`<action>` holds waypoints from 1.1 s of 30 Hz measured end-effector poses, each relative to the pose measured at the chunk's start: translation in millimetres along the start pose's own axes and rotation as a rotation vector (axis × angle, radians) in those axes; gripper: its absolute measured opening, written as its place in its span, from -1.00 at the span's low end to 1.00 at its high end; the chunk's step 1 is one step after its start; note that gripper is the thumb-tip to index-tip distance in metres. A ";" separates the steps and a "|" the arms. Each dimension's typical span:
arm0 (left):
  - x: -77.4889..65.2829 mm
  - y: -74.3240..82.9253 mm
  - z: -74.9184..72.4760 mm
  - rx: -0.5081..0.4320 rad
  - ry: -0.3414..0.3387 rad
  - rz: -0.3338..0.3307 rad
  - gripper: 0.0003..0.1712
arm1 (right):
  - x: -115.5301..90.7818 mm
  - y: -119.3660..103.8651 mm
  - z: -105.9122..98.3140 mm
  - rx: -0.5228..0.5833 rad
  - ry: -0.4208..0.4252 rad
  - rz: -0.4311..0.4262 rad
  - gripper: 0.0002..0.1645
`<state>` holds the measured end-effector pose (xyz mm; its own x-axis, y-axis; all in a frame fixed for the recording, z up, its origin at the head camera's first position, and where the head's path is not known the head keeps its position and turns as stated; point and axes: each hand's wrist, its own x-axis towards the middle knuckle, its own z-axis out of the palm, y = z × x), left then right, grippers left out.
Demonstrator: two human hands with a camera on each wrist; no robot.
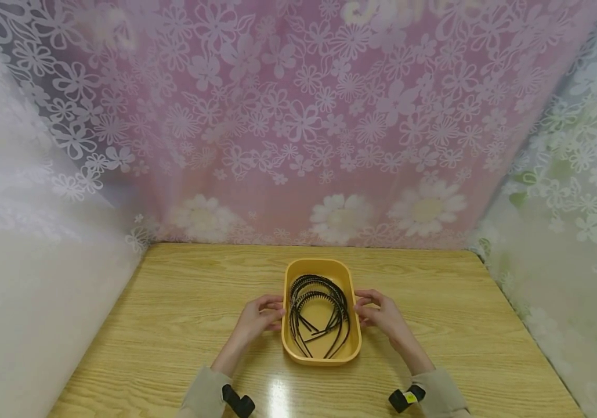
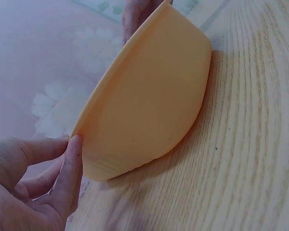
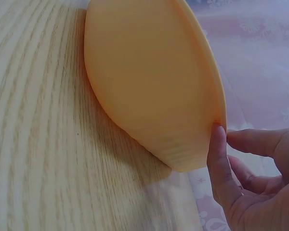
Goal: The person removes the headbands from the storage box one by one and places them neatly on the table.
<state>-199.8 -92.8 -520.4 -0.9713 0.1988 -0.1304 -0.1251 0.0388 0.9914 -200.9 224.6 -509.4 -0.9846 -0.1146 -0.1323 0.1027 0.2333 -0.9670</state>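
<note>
A yellow plastic bin [image 1: 321, 361] with rounded corners is at the middle of the wooden table. Inside it lie several black toothed headbands [image 1: 341, 294], overlapping in a loose pile. On the bin's left side, my left hand [image 1: 257, 318] pinches the rim between thumb and fingers. My right hand [image 1: 384, 316] grips the opposite rim the same way. From the left wrist, the bin's outer wall [image 2: 149, 96] shows, with the left fingers [image 2: 71, 173] at its edge. The right wrist view shows the right fingers [image 3: 219, 166] against the other wall [image 3: 144, 72]; the headbands are hidden there.
The wooden table [image 1: 199, 278] extends around the bin on all sides. A pink flowered curtain [image 1: 277, 145] hangs along its back edge. Pale flowered cloths stand at the left [image 1: 42, 249] and right [image 1: 564, 232]. Dark wrist cameras are strapped over both sleeves.
</note>
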 end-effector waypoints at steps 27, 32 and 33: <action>1.4 5.9 6.7 0.918 0.073 0.492 -0.38 | -0.4 -1.8 -0.2 0.028 -0.023 -0.005 -0.43; 0.8 1.1 11.8 1.121 0.036 0.498 -0.33 | -0.5 -1.2 -0.8 0.028 -0.029 -0.004 -0.42; 0.4 0.4 12.2 1.136 0.025 0.494 -0.32 | -0.6 -1.4 -0.8 0.030 -0.027 -0.001 -0.42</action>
<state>-197.7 -80.8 -520.2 -0.8699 0.4148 0.2668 0.4891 0.7948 0.3593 -200.6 225.1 -507.8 -0.9805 -0.1415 -0.1366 0.1061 0.2040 -0.9732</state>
